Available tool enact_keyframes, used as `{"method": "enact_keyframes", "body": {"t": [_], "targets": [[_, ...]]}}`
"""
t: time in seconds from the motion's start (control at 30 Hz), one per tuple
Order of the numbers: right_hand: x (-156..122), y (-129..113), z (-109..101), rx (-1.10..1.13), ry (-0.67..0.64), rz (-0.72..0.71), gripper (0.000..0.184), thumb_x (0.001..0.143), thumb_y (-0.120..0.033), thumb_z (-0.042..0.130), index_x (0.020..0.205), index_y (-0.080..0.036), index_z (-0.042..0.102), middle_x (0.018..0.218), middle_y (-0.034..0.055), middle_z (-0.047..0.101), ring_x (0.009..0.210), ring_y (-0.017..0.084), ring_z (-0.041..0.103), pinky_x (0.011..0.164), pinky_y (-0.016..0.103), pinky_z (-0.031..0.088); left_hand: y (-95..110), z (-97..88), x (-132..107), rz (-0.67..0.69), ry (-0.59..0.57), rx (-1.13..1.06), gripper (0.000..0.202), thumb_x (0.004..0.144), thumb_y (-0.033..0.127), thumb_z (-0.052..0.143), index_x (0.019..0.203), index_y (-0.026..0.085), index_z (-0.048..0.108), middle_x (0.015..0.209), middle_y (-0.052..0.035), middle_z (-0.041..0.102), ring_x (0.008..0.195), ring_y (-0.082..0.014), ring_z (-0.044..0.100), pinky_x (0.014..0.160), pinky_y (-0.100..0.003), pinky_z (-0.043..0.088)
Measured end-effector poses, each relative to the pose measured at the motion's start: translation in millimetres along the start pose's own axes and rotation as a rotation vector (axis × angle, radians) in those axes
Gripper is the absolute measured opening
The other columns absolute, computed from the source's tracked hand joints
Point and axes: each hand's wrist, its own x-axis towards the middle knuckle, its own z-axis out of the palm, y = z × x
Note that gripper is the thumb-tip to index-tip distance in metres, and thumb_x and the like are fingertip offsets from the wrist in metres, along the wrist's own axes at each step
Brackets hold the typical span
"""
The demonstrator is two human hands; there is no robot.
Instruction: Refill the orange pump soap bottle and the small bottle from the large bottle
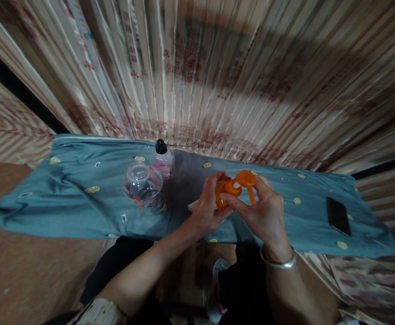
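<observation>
Head view: left hand [207, 203] curls its fingers round orange bottle [219, 197]; right hand [268, 212] has fingers pinching cap [246, 178]. Steady left grip helps.

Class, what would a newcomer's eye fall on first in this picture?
Probably the bright orange bottle, in the left hand with the right hand at its cap, just right of the middle. Left of the hands, the clear jar stands on the blue-green cloth, nearer than the black-topped bottle. A dark phone lies toward the cloth's right end.
</observation>
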Motion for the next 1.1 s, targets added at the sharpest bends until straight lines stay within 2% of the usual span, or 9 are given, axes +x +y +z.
{"method": "enact_keyframes", "body": {"t": [0.07,0.2,0.33,0.43,0.57,0.7,0.8,1.0,1.1], "targets": [[-1.0,0.0,-1.5,0.002,-0.018,0.002,0.040,0.088,-0.061,0.079,0.107,-0.026,0.073,0.096,0.0054,0.077,0.091,0.028,0.074,0.080,0.040,0.061,-1.3,0.2,-0.4,0.014,0.009,-0.010,0.075,0.096,0.053,0.070,0.154,0.023,0.032,0.142,-0.0191,0.058,0.133,-0.0331,0.062,0.113,-0.052,0.053],[-0.2,4.6,-13.3,0.122,-0.154,-0.027,0.052,0.089,-0.059,0.080,0.128,-0.027,0.069,0.115,0.0081,0.078,0.106,0.030,0.075,0.090,0.042,0.062,1.6,0.8,0.9,0.010,0.014,-0.023,0.076,0.097,0.058,0.068,0.154,0.024,0.031,0.142,-0.0194,0.058,0.133,-0.0335,0.062,0.112,-0.054,0.053],[0.6,5.9,-18.4,0.185,-0.248,-0.071,0.031,0.101,-0.046,0.068,0.124,-0.027,0.072,0.112,0.0077,0.079,0.108,0.029,0.075,0.093,0.042,0.061,6.9,0.6,2.8,-0.016,-0.001,-0.008,0.071,0.100,0.058,0.063,0.152,0.022,0.031,0.144,-0.0205,0.058,0.137,-0.0337,0.061,0.116,-0.055,0.050],[-0.5,2.4,-12.9,0.116,-0.171,-0.048,0.026,0.100,-0.046,0.069,0.117,-0.027,0.074,0.107,0.0072,0.079,0.101,0.028,0.075,0.088,0.042,0.062,6.8,0.2,2.6,-0.009,0.004,-0.006,0.069,0.100,0.056,0.063,0.152,0.022,0.032,0.143,-0.0199,0.059,0.134,-0.0327,0.062,0.115,-0.053,0.051],[-2.9,0.6,-6.8,0.016,-0.035,-0.012,0.032,0.093,-0.052,0.077,0.111,-0.026,0.073,0.099,0.0058,0.078,0.094,0.028,0.074,0.082,0.040,0.061,2.9,-0.5,0.9,-0.010,0.003,0.000,0.072,0.099,0.054,0.066,0.153,0.023,0.031,0.143,-0.0202,0.058,0.134,-0.0335,0.062,0.114,-0.054,0.052],[-2.7,5.7,-11.0,0.127,-0.146,-0.045,0.042,0.096,-0.051,0.075,0.129,-0.026,0.069,0.119,0.0086,0.078,0.111,0.029,0.074,0.093,0.041,0.060,1.9,-1.3,0.3,0.013,-0.009,-0.029,0.075,0.098,0.054,0.067,0.155,0.024,0.029,0.146,-0.0215,0.056,0.137,-0.0348,0.060,0.115,-0.056,0.051],[-1.6,7.0,-12.0,0.189,-0.219,-0.098,0.036,0.102,-0.046,0.068,0.131,-0.025,0.069,0.126,0.0094,0.077,0.118,0.029,0.072,0.098,0.043,0.059,2.4,-1.0,0.2,-0.012,-0.008,-0.001,0.076,0.098,0.056,0.067,0.155,0.023,0.030,0.149,-0.0213,0.055,0.140,-0.0354,0.058,0.118,-0.057,0.049],[-2.7,2.1,-4.4,0.035,-0.042,-0.046,0.038,0.094,-0.054,0.075,0.119,-0.025,0.072,0.108,0.0086,0.079,0.103,0.030,0.073,0.087,0.044,0.061,0.0,-0.1,-1.4,-0.013,0.000,-0.009,0.074,0.099,0.057,0.065,0.156,0.025,0.031,0.145,-0.0192,0.056,0.136,-0.0335,0.061,0.116,-0.054,0.050],[-2.9,4.6,-8.2,0.080,-0.113,-0.067,0.045,0.097,-0.052,0.073,0.132,-0.025,0.068,0.122,0.0102,0.078,0.115,0.031,0.071,0.095,0.046,0.060,-0.6,-1.1,-1.1,-0.014,-0.006,-0.018,0.076,0.098,0.057,0.067,0.156,0.024,0.030,0.145,-0.0200,0.055,0.134,-0.0338,0.061,0.114,-0.055,0.051]]}}
